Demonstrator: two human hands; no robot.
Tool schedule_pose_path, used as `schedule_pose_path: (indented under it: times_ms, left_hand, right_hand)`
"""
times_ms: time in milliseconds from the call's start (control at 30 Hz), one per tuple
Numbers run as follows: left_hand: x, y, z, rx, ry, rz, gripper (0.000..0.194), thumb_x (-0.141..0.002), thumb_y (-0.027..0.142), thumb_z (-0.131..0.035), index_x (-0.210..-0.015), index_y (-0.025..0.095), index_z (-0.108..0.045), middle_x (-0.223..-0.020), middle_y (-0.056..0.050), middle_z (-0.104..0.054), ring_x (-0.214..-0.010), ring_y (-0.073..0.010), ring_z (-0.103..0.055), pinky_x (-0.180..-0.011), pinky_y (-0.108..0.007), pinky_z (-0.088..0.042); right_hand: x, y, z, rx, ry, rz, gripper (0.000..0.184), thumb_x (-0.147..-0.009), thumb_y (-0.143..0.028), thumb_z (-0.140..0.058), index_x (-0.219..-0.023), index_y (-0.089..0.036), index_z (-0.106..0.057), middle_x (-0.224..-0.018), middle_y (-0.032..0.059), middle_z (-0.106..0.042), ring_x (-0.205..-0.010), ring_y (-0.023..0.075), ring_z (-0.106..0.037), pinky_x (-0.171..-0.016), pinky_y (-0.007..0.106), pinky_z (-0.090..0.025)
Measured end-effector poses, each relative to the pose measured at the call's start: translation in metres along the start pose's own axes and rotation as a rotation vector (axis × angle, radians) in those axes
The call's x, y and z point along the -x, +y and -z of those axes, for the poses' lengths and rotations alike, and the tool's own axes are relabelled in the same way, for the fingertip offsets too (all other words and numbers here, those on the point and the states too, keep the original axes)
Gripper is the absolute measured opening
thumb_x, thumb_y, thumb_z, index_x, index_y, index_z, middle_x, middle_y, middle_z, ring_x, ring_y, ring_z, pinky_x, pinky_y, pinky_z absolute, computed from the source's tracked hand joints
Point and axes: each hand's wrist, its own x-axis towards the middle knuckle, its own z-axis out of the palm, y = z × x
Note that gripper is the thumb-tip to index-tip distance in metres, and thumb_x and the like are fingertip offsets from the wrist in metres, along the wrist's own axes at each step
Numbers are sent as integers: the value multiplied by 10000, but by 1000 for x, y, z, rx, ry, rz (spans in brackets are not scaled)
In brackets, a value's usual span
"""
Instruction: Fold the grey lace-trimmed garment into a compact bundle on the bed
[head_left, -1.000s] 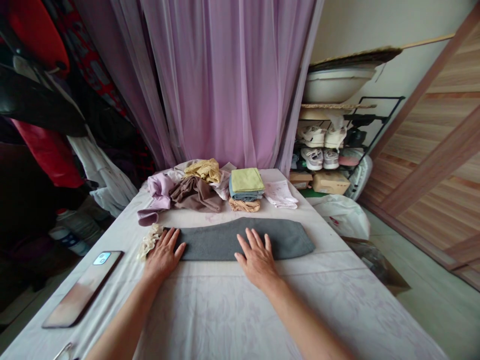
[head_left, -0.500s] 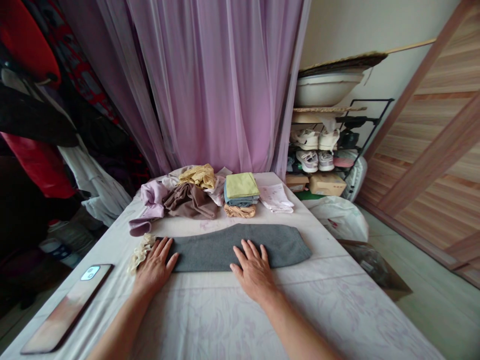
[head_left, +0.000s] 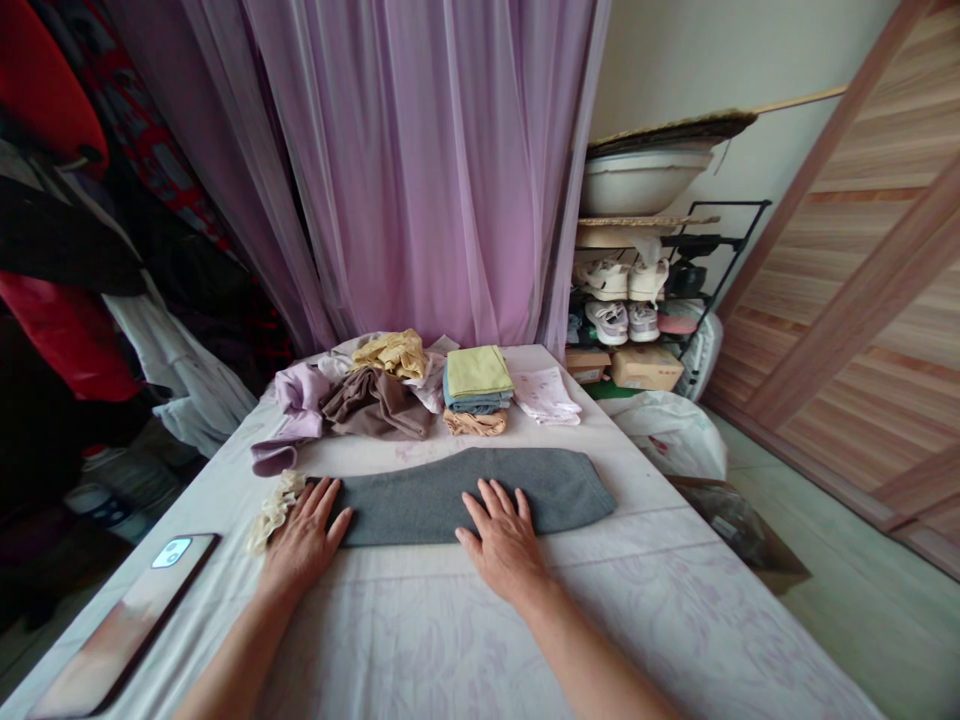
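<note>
A pair of dark grey pants (head_left: 420, 505), folded lengthwise, lies flat across the table, with a cream ruffle (head_left: 276, 508) at its narrow left end. My left hand (head_left: 304, 530) rests palm down on that end beside the ruffle, fingers spread. On the wider right part lies my right hand (head_left: 501, 535), also flat with its fingers apart. Behind the pants is a loose heap of clothes with a brown garment (head_left: 379, 405), a mustard cloth (head_left: 390, 353) and a lilac garment (head_left: 300, 395). To its right stands a folded stack topped by a yellow-green cloth (head_left: 478, 370).
A folded white patterned cloth (head_left: 547, 395) lies right of the stack. A phone (head_left: 127, 630) sits at the table's left edge. Purple curtains (head_left: 405, 180) hang behind the table. A shoe rack (head_left: 667, 245), a white plastic bag (head_left: 675, 435) and an open carton (head_left: 780, 560) stand to the right.
The whole view has shifted slightly, so things appear a little further left. Both hands stay flat on the pants, with no clear movement over the cloth.
</note>
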Motion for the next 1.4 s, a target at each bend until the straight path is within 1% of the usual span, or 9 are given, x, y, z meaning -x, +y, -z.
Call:
schedule_pose_path:
  times_ms: [100, 333, 567, 700, 1033, 1167, 1267, 1333, 1400]
  left_hand:
    - [0, 1, 1, -6, -11, 8, 621, -933, 476, -379, -1445, 130, -443, -1502, -118, -449, -1430, -295, -332, -1169, -462, -304]
    - [0, -3, -3, 4, 30, -11, 593, -924, 464, -407, -1436, 171, -457, -1497, -101, -458, -1420, -292, -354, -1152, -466, -332]
    - [0, -2, 0, -4, 5, -7, 611, -931, 472, -385, -1446, 149, -442, -1505, -107, -446, -1428, -295, -336, -1159, -459, -318]
    - [0, -3, -2, 3, 13, -16, 592, -932, 467, -388, -1441, 172, -448, -1508, -97, -444, -1423, -291, -348, -1154, -461, -327]
    - [-1, 0, -2, 7, 18, -7, 606, -927, 468, -382, -1438, 149, -451, -1501, -107, -453, -1426, -296, -341, -1155, -467, -326]
    - [1, 2, 2, -8, 51, -7, 578, -928, 456, -357, -1392, 148, -510, -1462, -109, -501, -1387, -293, -407, -1134, -461, -364]
    - [5, 5, 9, -5, 83, -70, 535, -936, 427, -332, -1314, 144, -584, -1394, -118, -569, -1309, -280, -503, -1111, -431, -399]
    - [9, 8, 15, -12, 144, -109, 504, -942, 395, -321, -1268, 150, -617, -1361, -120, -595, -1299, -276, -510, -1127, -431, -374]
    - [13, 12, 19, -33, 242, -95, 476, -944, 364, -325, -1259, 164, -620, -1384, -121, -572, -1354, -286, -444, -1167, -465, -296]
  right_hand:
    - [0, 0, 0, 3, 2, 0, 521, -958, -510, -394, -1403, -264, -507, -1534, 106, -396, -1425, 278, -312, -1164, 552, -142]
    - [0, 1, 1, 0, 3, 4, 519, -955, -505, -401, -1400, -261, -511, -1531, 109, -400, -1422, 280, -315, -1164, 549, -142]
    - [0, 1, -1, -3, 17, 6, 512, -954, -507, -406, -1390, -264, -521, -1526, 106, -408, -1418, 280, -322, -1164, 546, -141]
    - [0, 2, -3, 1, 23, 7, 505, -953, -502, -414, -1390, -274, -520, -1524, 99, -413, -1417, 277, -322, -1163, 541, -143]
    - [0, 2, -1, 0, 9, 5, 508, -951, -497, -419, -1394, -269, -517, -1526, 102, -408, -1417, 278, -321, -1164, 543, -143]
    - [0, 1, -1, -4, 11, 8, 512, -952, -498, -415, -1398, -267, -513, -1525, 107, -410, -1417, 280, -321, -1162, 549, -142]
    - [1, 2, -1, -4, 16, 13, 517, -953, -506, -406, -1399, -268, -512, -1526, 108, -408, -1416, 283, -321, -1159, 553, -147]
    - [0, 2, -2, -1, 17, 13, 517, -953, -507, -406, -1399, -268, -513, -1527, 108, -407, -1415, 283, -323, -1160, 550, -147]
    - [0, 2, -2, 3, 18, 9, 512, -953, -501, -410, -1397, -268, -515, -1527, 108, -407, -1414, 282, -324, -1162, 547, -144]
